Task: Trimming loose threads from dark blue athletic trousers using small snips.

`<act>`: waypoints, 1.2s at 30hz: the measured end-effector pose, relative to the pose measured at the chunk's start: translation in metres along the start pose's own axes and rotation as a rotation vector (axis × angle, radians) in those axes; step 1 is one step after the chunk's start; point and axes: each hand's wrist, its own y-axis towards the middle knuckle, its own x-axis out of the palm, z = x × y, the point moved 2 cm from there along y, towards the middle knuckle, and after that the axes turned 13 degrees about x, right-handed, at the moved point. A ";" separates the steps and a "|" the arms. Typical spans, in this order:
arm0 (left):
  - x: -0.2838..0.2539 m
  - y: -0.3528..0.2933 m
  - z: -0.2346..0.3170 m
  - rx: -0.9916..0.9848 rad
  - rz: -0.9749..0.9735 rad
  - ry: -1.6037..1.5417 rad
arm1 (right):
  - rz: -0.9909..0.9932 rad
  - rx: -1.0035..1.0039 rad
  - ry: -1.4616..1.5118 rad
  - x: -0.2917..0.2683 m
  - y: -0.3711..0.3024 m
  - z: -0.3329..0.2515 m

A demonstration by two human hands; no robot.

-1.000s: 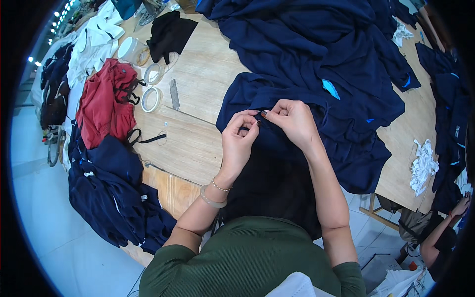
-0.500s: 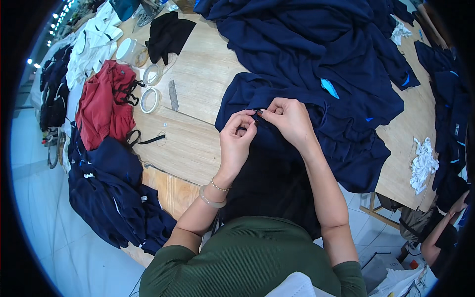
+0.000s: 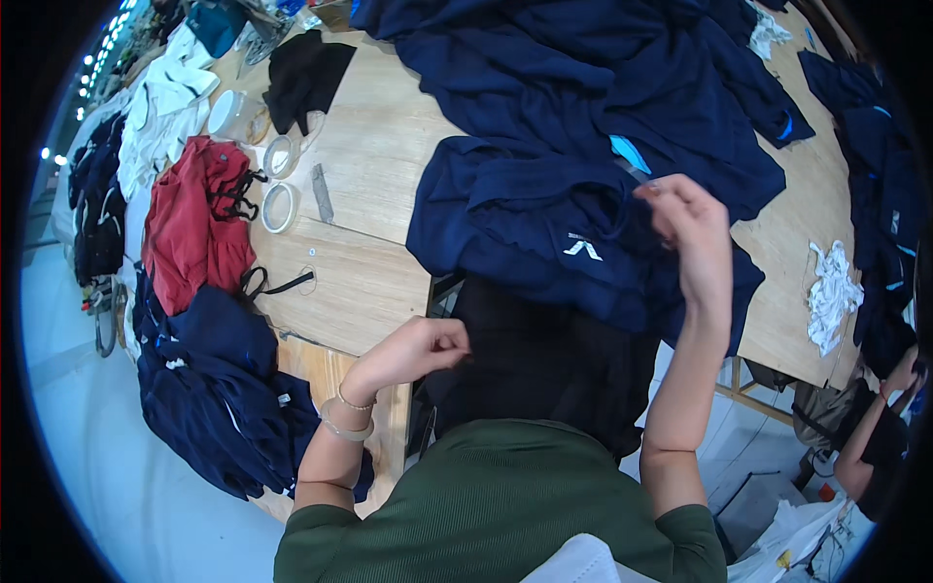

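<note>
A navy garment [image 3: 505, 228] lies bunched at the table's near edge, with a white printed mark [image 3: 583, 250] facing up. Over its right part my right hand [image 3: 692, 228] is raised, thumb and fingers pinched on a thin greyish strip [image 3: 634, 172], blurred by motion. A bright blue patch [image 3: 628, 152] shows on the cloth just beyond it. My left hand [image 3: 413, 352] hovers over the lap, apart from the garment. Its fingers are curled in; whether they hold anything small is hidden.
More navy cloth [image 3: 544, 78] heaps across the far table. To the left lie a red garment [image 3: 199, 219], tape rolls [image 3: 281, 208], a grey metal strip [image 3: 323, 194], a tub [image 3: 233, 117] and dark clothes [image 3: 214, 389]. White scrap cloth [image 3: 833, 296] and another person's arm [image 3: 865, 442] are at right.
My hands, together at the garment's edge before, have parted: the left drew back toward the lap, the right went right and up. The garment now shows its white mark.
</note>
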 end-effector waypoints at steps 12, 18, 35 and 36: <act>-0.020 0.041 0.010 0.354 0.704 0.287 | 0.667 -0.156 0.078 -0.148 -0.063 0.063; -0.054 0.085 0.045 0.376 0.904 0.484 | 0.623 -0.129 -0.127 -0.127 -0.059 0.082; -0.102 0.135 0.012 0.326 0.960 0.364 | 0.704 -0.157 -0.205 -0.127 0.020 0.089; -0.102 0.134 0.011 0.324 0.960 0.351 | 0.700 -0.162 -0.181 -0.126 0.020 0.087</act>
